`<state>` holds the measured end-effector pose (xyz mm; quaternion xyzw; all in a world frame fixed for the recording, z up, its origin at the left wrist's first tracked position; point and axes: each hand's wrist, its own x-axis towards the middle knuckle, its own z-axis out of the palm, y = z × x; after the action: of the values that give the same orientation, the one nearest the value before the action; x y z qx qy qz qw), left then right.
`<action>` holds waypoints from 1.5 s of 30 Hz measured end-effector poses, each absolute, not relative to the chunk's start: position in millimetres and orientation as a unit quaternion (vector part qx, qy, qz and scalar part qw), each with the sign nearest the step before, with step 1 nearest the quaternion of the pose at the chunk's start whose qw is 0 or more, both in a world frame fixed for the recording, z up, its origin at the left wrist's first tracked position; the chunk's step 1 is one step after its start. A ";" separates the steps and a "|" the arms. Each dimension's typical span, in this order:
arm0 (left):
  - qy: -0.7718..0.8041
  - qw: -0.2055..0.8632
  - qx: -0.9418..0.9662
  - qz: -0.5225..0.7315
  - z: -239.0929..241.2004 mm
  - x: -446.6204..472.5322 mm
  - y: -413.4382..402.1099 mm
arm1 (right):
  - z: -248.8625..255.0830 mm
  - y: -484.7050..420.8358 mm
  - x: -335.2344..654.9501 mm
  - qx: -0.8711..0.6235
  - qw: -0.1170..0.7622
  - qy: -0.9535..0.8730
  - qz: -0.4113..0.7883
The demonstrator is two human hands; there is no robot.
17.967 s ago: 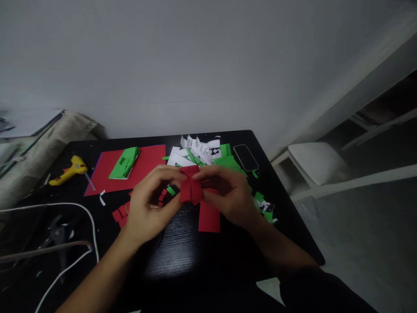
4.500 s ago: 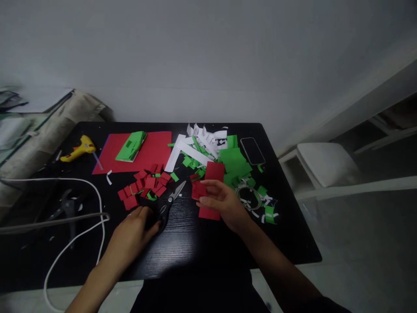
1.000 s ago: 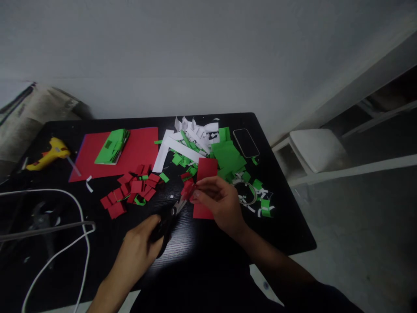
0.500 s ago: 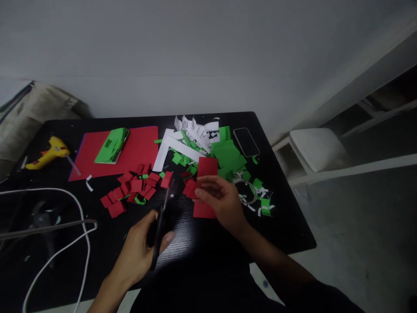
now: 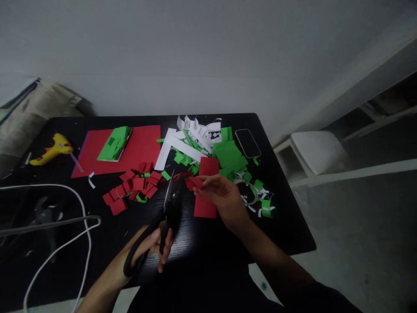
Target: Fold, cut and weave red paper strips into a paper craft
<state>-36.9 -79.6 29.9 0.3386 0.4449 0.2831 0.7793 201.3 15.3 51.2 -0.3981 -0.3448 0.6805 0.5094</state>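
My left hand (image 5: 148,252) grips the black handles of a pair of scissors (image 5: 164,213), blades pointing up and away over the black table (image 5: 286,226). My right hand (image 5: 224,198) pinches a small folded red paper piece (image 5: 193,182) just right of the blade tips. Under that hand lies a red paper rectangle (image 5: 205,206). A heap of small red paper squares (image 5: 130,189) lies to the left of the scissors.
A red sheet (image 5: 143,145) with a green folded stack (image 5: 115,143) lies at the back left beside a yellow glue gun (image 5: 52,148). White and green paper scraps (image 5: 202,145), a phone (image 5: 247,143) and a tape ring (image 5: 248,192) sit right. A white cable (image 5: 74,208) loops left.
My left hand has lifted the scissors off the table and drawn them back toward me, blades now pointing at the red piece. My right hand stays pinching that piece.
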 end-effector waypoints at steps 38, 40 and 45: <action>0.637 0.288 0.688 0.195 35.8 -18.8 -70.5 | 53.0 15.2 196.1 -0.428 0.503 -0.346 0.666; 0.648 0.258 0.692 0.186 35.2 -19.2 -70.4 | 52.6 14.2 196.1 -0.426 0.493 -0.357 0.669; 0.657 0.214 0.703 0.167 33.5 -20.1 -70.3 | 49.2 13.4 194.4 -0.416 0.503 -0.357 0.668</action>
<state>-20.1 -70.3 33.5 0.7034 0.6571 0.1668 0.2136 194.4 13.4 49.2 -0.4163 -0.3572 0.6681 0.5027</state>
